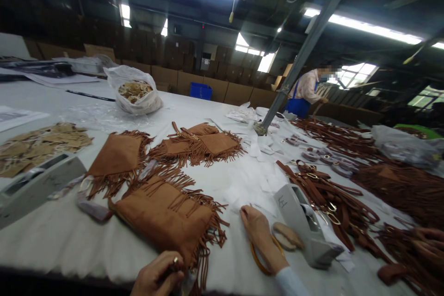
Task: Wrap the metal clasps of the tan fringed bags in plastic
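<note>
A brown fringed suede bag (166,215) lies flat near the front edge of the white table. At its lower corner is my left hand (159,275), fingers closed round a small metal piece (175,261). Over the table right of the bag, my right hand (255,224) has its fingers curled together and pointing down near white paper scraps (239,189); whether it holds anything is hidden. A yellow ring (258,259) circles that wrist. Beside it are a tan roll (287,236) and a grey tape dispenser (305,226).
More fringed bags (116,155) lie behind. Another dispenser (38,189) and tan tags (45,143) are left, a plastic bag (133,92) behind them. Brown straps (333,194) lie right, with another person's hand (428,243) there. A person (305,90) stands beyond a post (298,64).
</note>
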The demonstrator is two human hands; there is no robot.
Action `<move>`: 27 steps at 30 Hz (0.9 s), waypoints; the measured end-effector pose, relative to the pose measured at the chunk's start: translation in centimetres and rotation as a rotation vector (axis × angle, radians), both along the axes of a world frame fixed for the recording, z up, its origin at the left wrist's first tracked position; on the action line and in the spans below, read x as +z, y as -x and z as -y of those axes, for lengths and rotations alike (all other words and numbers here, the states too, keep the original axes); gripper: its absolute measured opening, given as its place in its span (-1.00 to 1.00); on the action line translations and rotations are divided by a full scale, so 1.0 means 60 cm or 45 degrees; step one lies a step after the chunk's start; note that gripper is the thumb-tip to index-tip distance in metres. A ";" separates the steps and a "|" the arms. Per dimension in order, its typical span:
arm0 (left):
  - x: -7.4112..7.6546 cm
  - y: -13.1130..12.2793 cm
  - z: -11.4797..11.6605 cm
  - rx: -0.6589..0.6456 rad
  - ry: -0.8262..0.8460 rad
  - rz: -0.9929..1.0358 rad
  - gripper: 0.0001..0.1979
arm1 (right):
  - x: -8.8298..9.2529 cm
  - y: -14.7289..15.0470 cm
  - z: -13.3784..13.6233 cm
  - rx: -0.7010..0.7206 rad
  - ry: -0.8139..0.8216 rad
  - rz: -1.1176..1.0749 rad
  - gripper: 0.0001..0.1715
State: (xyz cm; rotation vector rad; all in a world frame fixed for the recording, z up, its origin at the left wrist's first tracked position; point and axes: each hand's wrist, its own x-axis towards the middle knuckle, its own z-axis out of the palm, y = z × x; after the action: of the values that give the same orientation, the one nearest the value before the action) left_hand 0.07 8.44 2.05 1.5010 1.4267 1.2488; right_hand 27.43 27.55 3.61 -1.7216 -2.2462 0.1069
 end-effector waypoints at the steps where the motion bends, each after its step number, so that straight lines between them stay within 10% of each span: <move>1: 0.002 -0.002 -0.001 0.015 0.021 0.042 -0.75 | 0.002 -0.002 -0.003 -0.053 0.034 -0.204 -0.81; 5: 0.027 -0.023 -0.012 0.003 0.147 0.154 -0.71 | 0.014 -0.013 -0.015 -0.272 0.214 -1.090 -0.74; 9: 0.045 -0.066 -0.038 -0.105 0.231 0.252 -0.65 | 0.030 -0.019 -0.003 -0.369 0.301 -1.341 -0.58; 15: 0.032 -0.113 -0.069 -0.102 0.271 0.446 -0.64 | 0.051 0.019 0.111 -0.350 0.954 -1.996 -0.61; 27: 0.030 -0.101 -0.063 -0.167 0.283 0.434 -0.78 | 0.042 0.072 0.215 0.293 1.203 -1.272 -0.50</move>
State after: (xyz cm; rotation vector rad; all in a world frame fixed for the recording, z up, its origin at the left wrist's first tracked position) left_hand 6.11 12.20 3.85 1.1497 1.1792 1.1590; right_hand 23.09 14.67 6.16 -1.1857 -1.6024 1.8380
